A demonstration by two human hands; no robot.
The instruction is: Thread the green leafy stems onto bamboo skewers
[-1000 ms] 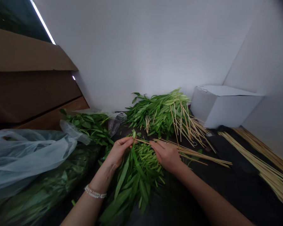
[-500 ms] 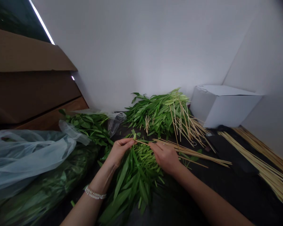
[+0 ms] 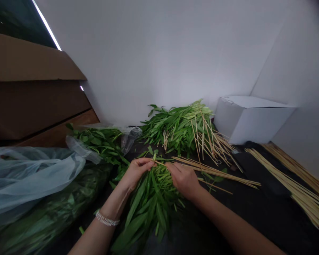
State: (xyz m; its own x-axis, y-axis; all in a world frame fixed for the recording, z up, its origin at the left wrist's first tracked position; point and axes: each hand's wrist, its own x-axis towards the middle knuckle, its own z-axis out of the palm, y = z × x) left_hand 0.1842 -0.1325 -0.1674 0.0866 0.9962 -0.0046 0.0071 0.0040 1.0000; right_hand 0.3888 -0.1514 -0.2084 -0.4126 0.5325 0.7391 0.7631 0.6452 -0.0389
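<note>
Over a heap of leafy greens (image 3: pixel 159 209), my left hand (image 3: pixel 136 173) pinches a pale green stem (image 3: pixel 154 156) between thumb and fingertips. Its cut end points up, and long leaves hang below. My right hand (image 3: pixel 185 180) is closed around a thin bamboo skewer (image 3: pixel 161 163). The skewer spans the short gap between the hands and meets the stem at my left fingertips; whether it pierces the stem I cannot tell. Its other end (image 3: pixel 219 187) sticks out to the right, behind my right hand.
Farther back lies a pile of greens (image 3: pixel 170 124) with skewers through its stems. Loose skewers (image 3: pixel 228 174) rest right of my hand, with more bundles (image 3: pixel 303 191) at far right. Bagged greens (image 3: pixel 55 212) are on the left. A white box (image 3: pixel 260 120) stands by the wall.
My left hand has shifted slightly right with the stem, and my right hand slightly left. The gap between them has narrowed, and the skewer's right end has dipped a little.
</note>
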